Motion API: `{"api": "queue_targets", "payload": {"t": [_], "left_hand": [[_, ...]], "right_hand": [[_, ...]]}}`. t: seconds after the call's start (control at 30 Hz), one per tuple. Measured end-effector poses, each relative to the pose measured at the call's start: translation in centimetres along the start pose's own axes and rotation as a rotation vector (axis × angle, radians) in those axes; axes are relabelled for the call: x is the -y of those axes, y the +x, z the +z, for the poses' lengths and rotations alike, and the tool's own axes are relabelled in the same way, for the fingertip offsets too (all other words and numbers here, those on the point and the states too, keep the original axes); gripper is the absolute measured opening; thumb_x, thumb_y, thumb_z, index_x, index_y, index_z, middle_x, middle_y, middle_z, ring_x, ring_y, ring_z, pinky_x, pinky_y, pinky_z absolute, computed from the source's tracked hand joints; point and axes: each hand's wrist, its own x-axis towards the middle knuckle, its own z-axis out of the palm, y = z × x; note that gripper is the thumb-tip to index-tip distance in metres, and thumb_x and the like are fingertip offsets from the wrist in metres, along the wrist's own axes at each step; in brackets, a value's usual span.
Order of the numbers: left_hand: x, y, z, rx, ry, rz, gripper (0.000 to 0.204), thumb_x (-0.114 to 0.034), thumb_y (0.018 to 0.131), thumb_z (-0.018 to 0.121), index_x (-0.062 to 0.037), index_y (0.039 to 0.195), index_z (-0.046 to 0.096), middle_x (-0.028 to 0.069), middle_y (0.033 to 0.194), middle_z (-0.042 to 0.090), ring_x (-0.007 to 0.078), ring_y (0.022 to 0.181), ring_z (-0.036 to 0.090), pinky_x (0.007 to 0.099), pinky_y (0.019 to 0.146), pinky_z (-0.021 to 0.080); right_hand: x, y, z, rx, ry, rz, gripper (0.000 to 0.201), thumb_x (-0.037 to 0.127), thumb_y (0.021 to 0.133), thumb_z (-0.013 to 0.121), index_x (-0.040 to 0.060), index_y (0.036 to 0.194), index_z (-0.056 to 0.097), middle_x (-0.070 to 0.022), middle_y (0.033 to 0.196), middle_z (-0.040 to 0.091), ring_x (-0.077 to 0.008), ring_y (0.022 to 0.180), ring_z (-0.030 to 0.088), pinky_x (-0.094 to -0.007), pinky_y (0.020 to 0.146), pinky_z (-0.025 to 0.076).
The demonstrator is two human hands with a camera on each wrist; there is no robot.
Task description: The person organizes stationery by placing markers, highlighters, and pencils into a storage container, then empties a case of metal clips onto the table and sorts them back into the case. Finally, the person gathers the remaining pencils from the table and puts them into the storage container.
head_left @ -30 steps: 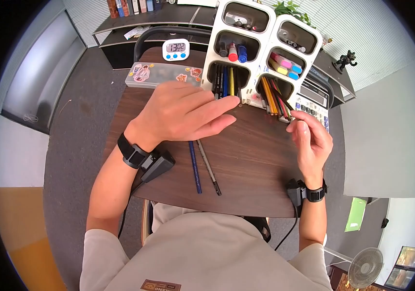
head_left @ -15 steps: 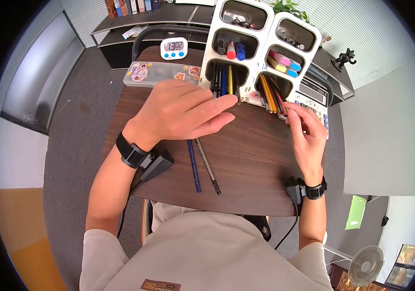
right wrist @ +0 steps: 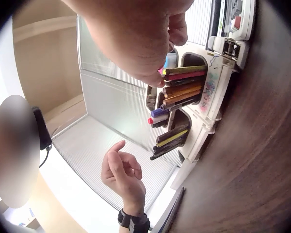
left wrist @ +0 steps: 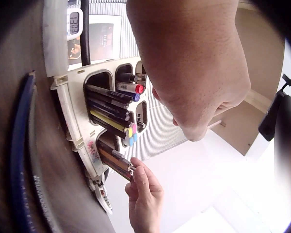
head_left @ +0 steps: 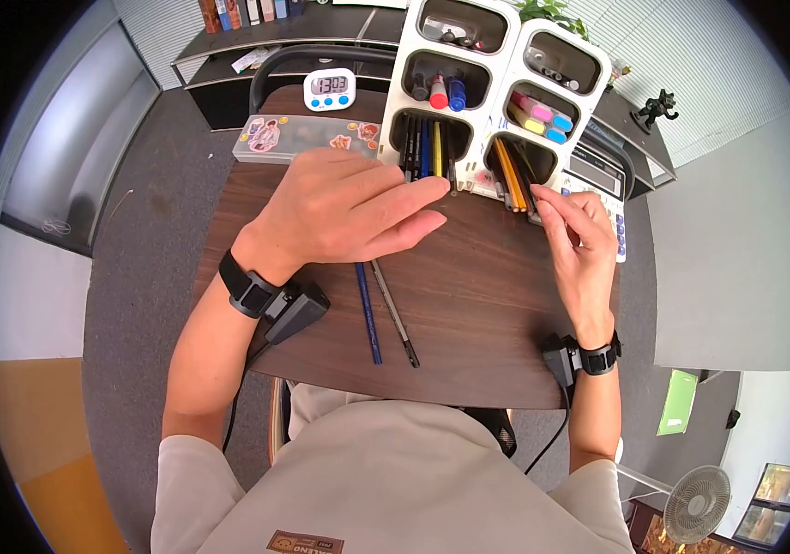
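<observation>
A white desk organizer (head_left: 497,92) holds orange and dark pencils (head_left: 509,175) in its lower right compartment. At their outer ends my right hand (head_left: 584,245) pinches a pencil between thumb and index finger; the left wrist view shows this right hand (left wrist: 145,196) at the pencil tips. My left hand (head_left: 344,208) hovers in front of the lower left compartment, which holds black, blue and yellow pencils (head_left: 437,152). Its fingers are loosely bent with nothing between them, as the left hand (right wrist: 123,174) also shows in the right wrist view. A blue pencil (head_left: 369,314) and a grey pencil (head_left: 395,314) lie on the table.
Markers (head_left: 438,90) and highlighters (head_left: 539,113) fill the middle compartments. A translucent case (head_left: 307,135) with stickers and a white timer (head_left: 329,90) sit at the back left. A calculator (head_left: 598,175) stands behind my right hand.
My right hand has moved slightly left and toward the organizer, and its thumb and index finger have come closer to the pencils. The left hand has hardly moved.
</observation>
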Motion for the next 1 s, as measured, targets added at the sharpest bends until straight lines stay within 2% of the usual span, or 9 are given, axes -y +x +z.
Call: {"api": "queue_targets", "payload": {"t": [0.23,0.53,0.8,1.0], "left_hand": [[0.09,-0.11,0.28,-0.015,-0.007,0.006,0.044,-0.015,0.077,0.091,-0.0075,0.118,0.078,0.0007,0.072,0.060,0.0158,0.056,0.055,0.0302,0.050,0.040],[0.05,0.00,0.19,-0.014,-0.010,0.007,0.044,-0.015,0.077,0.091,-0.0073,0.118,0.078,0.0005,0.071,0.059,0.0154,0.055,0.053,0.0306,0.050,0.038],[0.11,-0.07,0.22,-0.011,-0.007,0.005,0.042,-0.015,0.077,0.090,-0.0068,0.116,0.079,0.0007,0.071,0.059,0.0151,0.055,0.053,0.0302,0.050,0.039],[0.19,-0.16,0.22,-0.001,-0.010,0.001,0.040,-0.015,0.077,0.090,-0.0067,0.114,0.079,0.0008,0.072,0.060,0.0152,0.055,0.054,0.0299,0.050,0.040]], "right_hand": [[-0.21,0.10,0.13,0.005,0.007,-0.002,0.023,0.009,0.098,0.076,0.0095,0.121,0.080,-0.0033,0.087,0.061,-0.0151,0.079,0.056,-0.0299,0.072,0.047],[-0.22,0.17,0.20,-0.025,0.015,-0.006,0.022,0.007,0.099,0.074,0.0083,0.121,0.079,-0.0043,0.097,0.069,-0.0140,0.077,0.057,-0.0279,0.065,0.047],[-0.53,0.15,0.37,-0.050,0.085,-0.055,0.021,0.003,0.100,0.070,0.0042,0.119,0.078,-0.0062,0.102,0.077,-0.0160,0.089,0.066,-0.0284,0.074,0.053],[-0.04,0.21,0.09,-0.050,0.056,-0.075,0.020,0.002,0.100,0.070,0.0042,0.119,0.078,-0.0055,0.101,0.078,-0.0159,0.087,0.066,-0.0280,0.075,0.053]]}}
